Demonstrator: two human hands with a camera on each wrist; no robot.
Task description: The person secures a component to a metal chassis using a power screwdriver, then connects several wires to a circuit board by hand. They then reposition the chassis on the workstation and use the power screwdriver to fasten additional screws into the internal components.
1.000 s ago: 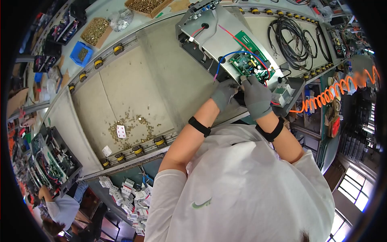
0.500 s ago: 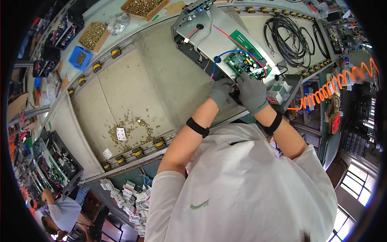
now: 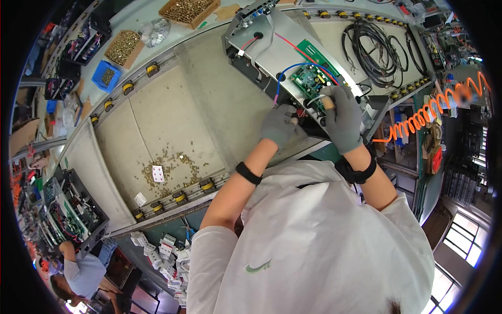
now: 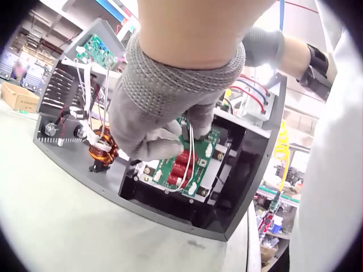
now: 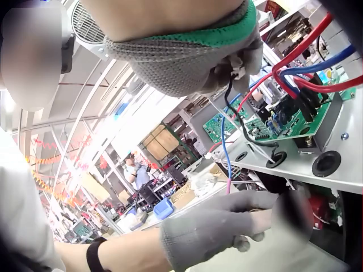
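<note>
A grey metal chassis (image 3: 261,47) lies across the far right part of the bench (image 3: 172,110), its open side towards the person. In that open side sits a green board with red capacitors (image 4: 181,167), with a copper coil (image 4: 104,152) to its left. On the top plate a second green board (image 3: 312,78) carries red and blue leads.

The left hand (image 4: 164,107), in a grey glove, reaches into the open side. Its fingers (image 4: 164,148) pinch thin white wires (image 4: 190,153) just above the inner board. The right hand (image 3: 345,118), also gloved, is over the near end of the top board, fingers clenched on a small white plug (image 5: 237,69) with a black wire (image 5: 244,127) hanging from it.

Along the far edge stand two cardboard boxes, one (image 3: 189,8) towards the middle and one (image 3: 123,46) further left, both heaped with brass screws. A blue bin (image 3: 106,76) at the far left holds small pieces too tiny to name. More loose screws (image 3: 172,165) lie scattered near the front edge.

From the head view the chassis wall hides the left fingertips and the wires. The glove covers most of the plug, and where its wire ends cannot be made out.
</note>
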